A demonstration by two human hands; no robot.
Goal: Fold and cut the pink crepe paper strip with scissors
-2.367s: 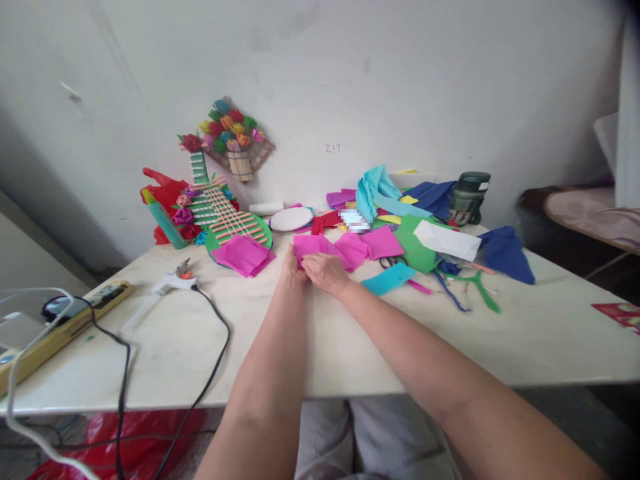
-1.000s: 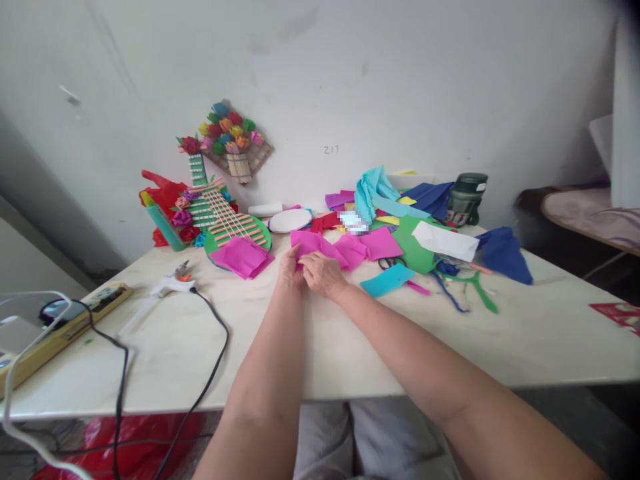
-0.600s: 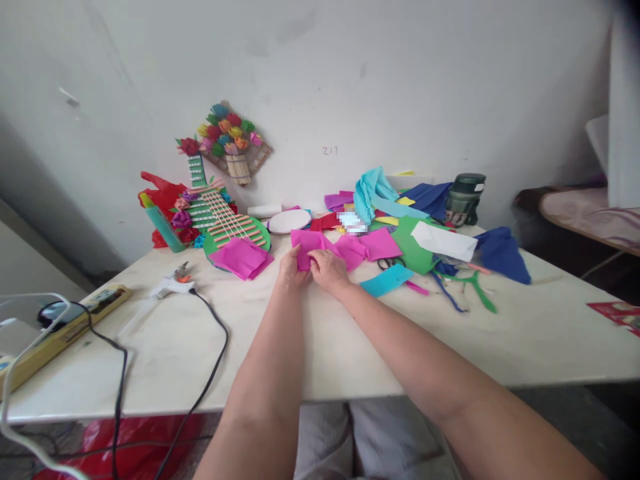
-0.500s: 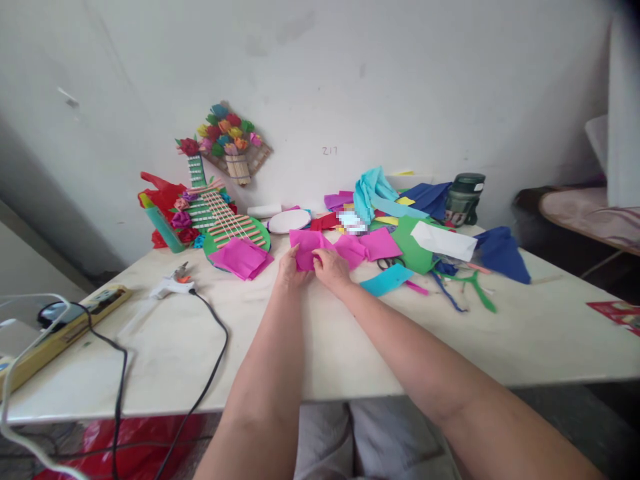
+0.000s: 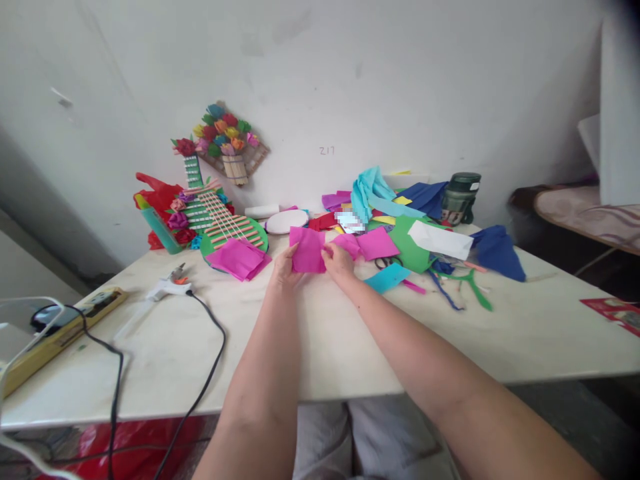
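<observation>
Both my hands meet at the middle of the white table (image 5: 350,333), holding up one magenta paper square (image 5: 307,250). My left hand (image 5: 283,269) pinches its left edge. My right hand (image 5: 340,261) pinches its right edge. More magenta paper pieces (image 5: 373,243) lie just right of my hands, and a loose stack of magenta sheets (image 5: 239,258) lies to the left.
A glue gun (image 5: 167,288) with a black cord lies at the left, beside a power strip (image 5: 65,327). A paper guitar craft (image 5: 220,220) and flower craft (image 5: 227,143) stand at the back. Coloured paper scraps (image 5: 425,227), scissors and a green jar (image 5: 460,198) crowd the back right.
The magenta square has been lifted off the pile and spread flat between both hands. My right hand slid a little to the right along the paper.
</observation>
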